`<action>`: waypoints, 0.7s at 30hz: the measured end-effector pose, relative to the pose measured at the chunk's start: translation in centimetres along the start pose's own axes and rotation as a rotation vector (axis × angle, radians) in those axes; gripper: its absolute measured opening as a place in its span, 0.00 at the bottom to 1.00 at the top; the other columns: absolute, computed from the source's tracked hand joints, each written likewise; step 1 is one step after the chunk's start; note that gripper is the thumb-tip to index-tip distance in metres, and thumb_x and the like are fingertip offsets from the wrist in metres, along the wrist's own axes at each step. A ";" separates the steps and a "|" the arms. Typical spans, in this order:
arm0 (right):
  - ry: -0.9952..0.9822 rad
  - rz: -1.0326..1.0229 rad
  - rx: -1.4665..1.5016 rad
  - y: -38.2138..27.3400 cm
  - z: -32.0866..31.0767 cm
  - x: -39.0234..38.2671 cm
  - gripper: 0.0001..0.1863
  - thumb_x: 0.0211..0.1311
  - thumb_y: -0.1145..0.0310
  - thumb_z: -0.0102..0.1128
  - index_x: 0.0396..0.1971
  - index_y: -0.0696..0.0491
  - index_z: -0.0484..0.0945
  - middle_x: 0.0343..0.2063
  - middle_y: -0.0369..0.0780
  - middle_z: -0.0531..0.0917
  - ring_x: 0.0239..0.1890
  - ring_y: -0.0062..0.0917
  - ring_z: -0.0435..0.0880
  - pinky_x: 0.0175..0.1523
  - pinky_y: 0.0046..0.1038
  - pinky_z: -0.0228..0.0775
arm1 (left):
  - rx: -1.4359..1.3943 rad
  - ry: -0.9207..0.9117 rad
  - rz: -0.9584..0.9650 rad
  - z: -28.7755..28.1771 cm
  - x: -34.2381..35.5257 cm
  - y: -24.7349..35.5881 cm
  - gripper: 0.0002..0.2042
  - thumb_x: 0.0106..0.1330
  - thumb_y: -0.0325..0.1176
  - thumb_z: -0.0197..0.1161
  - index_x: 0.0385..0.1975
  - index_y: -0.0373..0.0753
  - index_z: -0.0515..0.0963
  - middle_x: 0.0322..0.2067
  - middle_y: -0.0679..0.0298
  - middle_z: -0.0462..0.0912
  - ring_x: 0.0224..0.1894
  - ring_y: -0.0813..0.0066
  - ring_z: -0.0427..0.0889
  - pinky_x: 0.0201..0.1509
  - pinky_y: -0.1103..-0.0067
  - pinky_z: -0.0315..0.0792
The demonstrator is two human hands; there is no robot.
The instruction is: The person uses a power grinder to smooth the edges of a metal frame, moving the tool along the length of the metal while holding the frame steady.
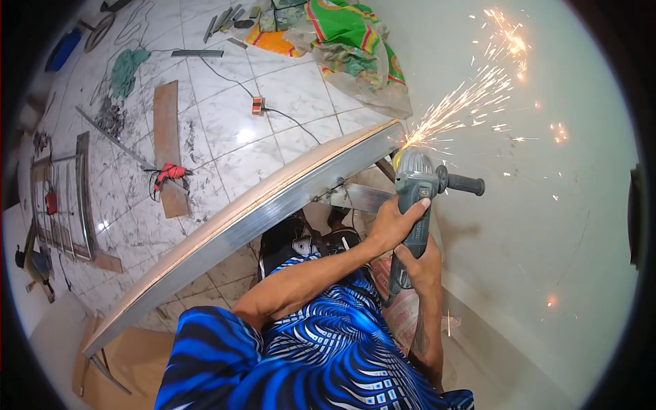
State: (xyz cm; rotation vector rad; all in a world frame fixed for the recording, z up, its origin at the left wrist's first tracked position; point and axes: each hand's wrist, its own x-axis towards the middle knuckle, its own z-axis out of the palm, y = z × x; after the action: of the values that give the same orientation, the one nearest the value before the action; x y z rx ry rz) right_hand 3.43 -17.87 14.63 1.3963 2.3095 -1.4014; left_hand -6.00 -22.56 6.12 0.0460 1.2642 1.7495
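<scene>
Both of my hands grip a dark grey angle grinder [415, 236]. My left hand [393, 224] wraps around its body just behind the gear head, thumb pointing forward. Lower down, my right hand [421, 263] holds the rear of the body. The side handle [467, 184] sticks out to the right, untouched. At the far right corner of a long metal-edged panel [273, 201], the disc throws bright sparks [468, 106] up and to the right. Only a yellow sliver of the disc or guard [397, 159] shows; the exact contact point is hard to make out.
A pale wall [547, 225] rises close on my right. Across the tiled floor lie a power cord with an orange plug block [257, 105], a wooden plank [166, 123], a red tool [171, 173], metal frames [61, 205] and a green printed sack [348, 31].
</scene>
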 end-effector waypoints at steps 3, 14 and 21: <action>0.023 -0.018 0.057 0.9 0.1 -0.5 0.25 0.50 0.66 0.69 0.47 0.63 0.74 0.35 0.42 0.84 0.36 0.25 0.82 0.45 0.28 0.74 | 0.031 -0.020 0.004 0.3 0.1 -0.7 0.26 0.66 0.52 0.63 0.42 0.27 0.78 0.32 0.60 0.82 0.33 0.76 0.78 0.40 0.76 0.74; 0.029 -0.076 0.023 2.1 -0.6 -0.1 0.22 0.52 0.63 0.68 0.42 0.62 0.76 0.31 0.40 0.83 0.32 0.22 0.81 0.40 0.27 0.73 | 0.048 0.009 -0.035 0.9 0.1 -0.5 0.25 0.67 0.51 0.63 0.41 0.27 0.77 0.30 0.63 0.80 0.32 0.78 0.77 0.37 0.77 0.73; 0.011 -0.091 -0.020 1.6 -0.7 0.7 0.23 0.51 0.63 0.68 0.43 0.62 0.76 0.31 0.40 0.83 0.32 0.24 0.81 0.40 0.28 0.73 | 0.052 0.006 0.005 0.6 0.6 -0.7 0.24 0.68 0.50 0.62 0.40 0.28 0.77 0.29 0.64 0.79 0.31 0.78 0.76 0.37 0.77 0.72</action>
State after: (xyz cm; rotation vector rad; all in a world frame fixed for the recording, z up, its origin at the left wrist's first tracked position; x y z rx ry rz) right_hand 4.42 -16.65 13.64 1.3119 2.4160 -1.3938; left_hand -5.61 -21.71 5.56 0.0732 1.3147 1.7221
